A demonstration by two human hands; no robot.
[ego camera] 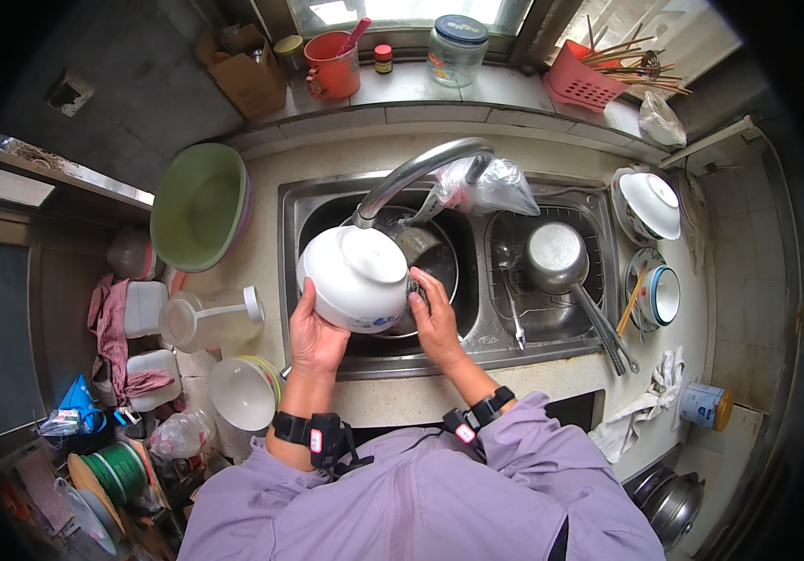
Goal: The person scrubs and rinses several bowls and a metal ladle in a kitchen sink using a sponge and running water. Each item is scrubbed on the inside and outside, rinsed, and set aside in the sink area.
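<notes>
A white bowl with a blue motif near its rim is held tilted, its foot facing up, under the spout of the faucet. My left hand grips its near left side, thumb on the outer wall. Against the right side of the bowl, my right hand presses a dark scouring pad, mostly covered by the fingers. Below, in the left basin of the steel sink, sits a round metal basin with a pale piece inside that I cannot make out.
An upturned saucepan and a ladle lie over the right basin. Bowls stand on the right counter. A green tub and a plastic jug are at left. A plastic bag hangs by the faucet.
</notes>
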